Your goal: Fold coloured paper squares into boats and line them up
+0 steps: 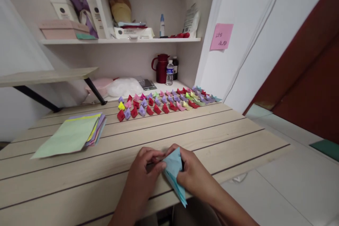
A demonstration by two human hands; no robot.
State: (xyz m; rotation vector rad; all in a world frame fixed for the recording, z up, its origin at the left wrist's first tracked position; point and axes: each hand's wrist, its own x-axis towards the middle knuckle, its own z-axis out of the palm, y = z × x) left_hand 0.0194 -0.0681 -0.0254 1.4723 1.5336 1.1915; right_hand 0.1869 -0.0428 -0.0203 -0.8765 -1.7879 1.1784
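Note:
Near the front edge of the table, both hands are on a folded sheet of light blue paper (pixel 173 166). My left hand (pixel 143 169) pinches its left corner between thumb and fingers. Around the right side of the paper, my right hand (pixel 192 169) is closed, thumb in front and fingers behind. The paper is creased into a pointed shape, and its layered lower tip hangs toward the table edge. Farther back stand rows of small folded paper boats (pixel 157 109) in red, purple, pink, yellow, green and blue. At left lies a stack of coloured paper sheets (pixel 71 132), pale green on top.
The wooden slatted table (pixel 127 137) reaches a white shelf unit (pixel 122 41) at the back. On the lower shelf stand a dark red jug (pixel 161 69) and a water bottle (pixel 170 73). A small raised stand (pixel 47 76) is at left. A pink note (pixel 221 36) sticks to the wall.

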